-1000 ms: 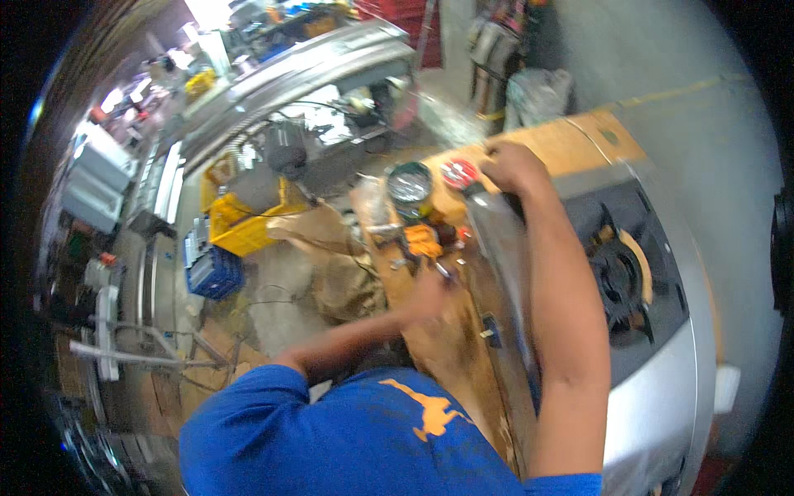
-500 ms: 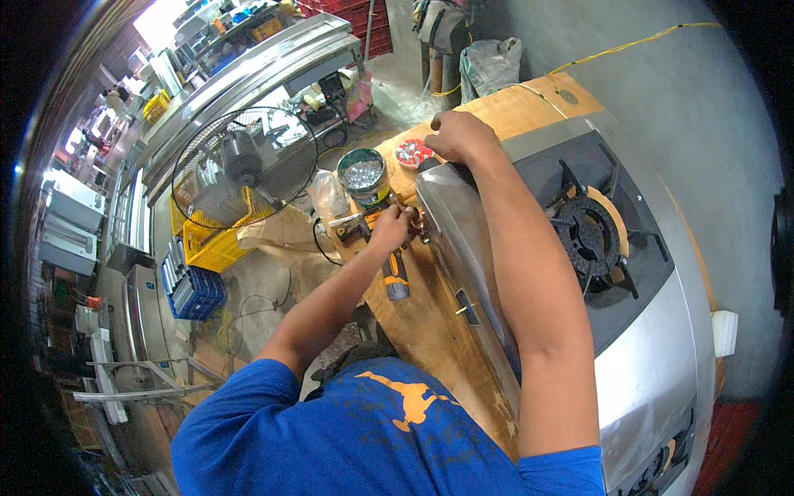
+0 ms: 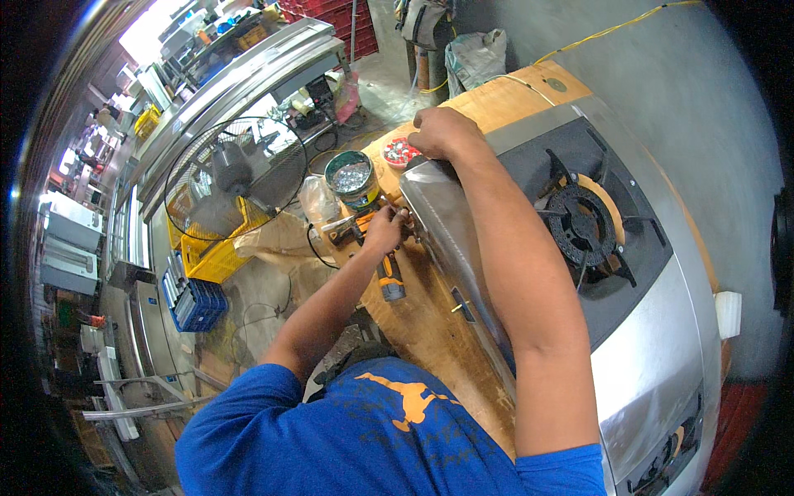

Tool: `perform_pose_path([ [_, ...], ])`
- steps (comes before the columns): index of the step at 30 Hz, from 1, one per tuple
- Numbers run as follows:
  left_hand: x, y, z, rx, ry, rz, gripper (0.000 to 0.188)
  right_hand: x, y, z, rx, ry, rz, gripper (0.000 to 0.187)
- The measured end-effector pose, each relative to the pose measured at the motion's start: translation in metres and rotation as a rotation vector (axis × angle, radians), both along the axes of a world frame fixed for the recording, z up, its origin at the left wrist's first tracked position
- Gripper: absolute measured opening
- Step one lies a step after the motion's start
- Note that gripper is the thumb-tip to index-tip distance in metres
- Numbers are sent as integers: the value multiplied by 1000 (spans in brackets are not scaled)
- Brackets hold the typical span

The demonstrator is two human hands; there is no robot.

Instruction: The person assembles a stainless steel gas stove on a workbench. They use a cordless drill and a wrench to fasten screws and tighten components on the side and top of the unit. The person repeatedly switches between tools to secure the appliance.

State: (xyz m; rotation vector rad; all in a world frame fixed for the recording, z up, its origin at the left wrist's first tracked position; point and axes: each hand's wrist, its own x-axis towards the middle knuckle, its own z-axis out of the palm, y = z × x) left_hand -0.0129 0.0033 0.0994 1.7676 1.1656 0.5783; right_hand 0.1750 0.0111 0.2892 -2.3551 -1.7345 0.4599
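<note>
A steel gas stove (image 3: 653, 331) with a black burner (image 3: 583, 223) lies on a wooden workbench (image 3: 430, 322). My right hand (image 3: 442, 132) rests on the stove's far corner, fingers curled over its edge. My left hand (image 3: 385, 229) is at the stove's front panel, fingers pinched on a small part that I cannot make out. An orange and black power drill (image 3: 389, 277) lies on the bench just below that hand.
A green tin of screws (image 3: 351, 178) and a small red dish of parts (image 3: 403, 151) stand at the bench's far end. A floor fan (image 3: 236, 178), a yellow crate (image 3: 207, 252) and a blue crate (image 3: 197, 304) stand to the left. A grey wall runs along the right.
The view has swung, so the stove sits lower and more central. My left hand moved from the bench up to the stove's front panel. My right hand stayed on the stove's corner.
</note>
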Motion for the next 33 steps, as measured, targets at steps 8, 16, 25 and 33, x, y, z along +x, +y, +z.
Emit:
perform_pose_path([
  [8, -2, 6, 1, -299, -218, 63, 25, -4, -9, 8, 35, 44, -18, 42],
  [16, -14, -25, -26, 449, -54, -80, 22, -3, -3, 5, -6, -3, -13, 52],
  [25, -37, -91, -48, 536, 163, -353, 19, -3, -5, 7, -2, -11, -11, 54],
  [33, -47, -83, -34, 608, 191, -493, 22, -4, -6, 6, -9, -5, -7, 56],
])
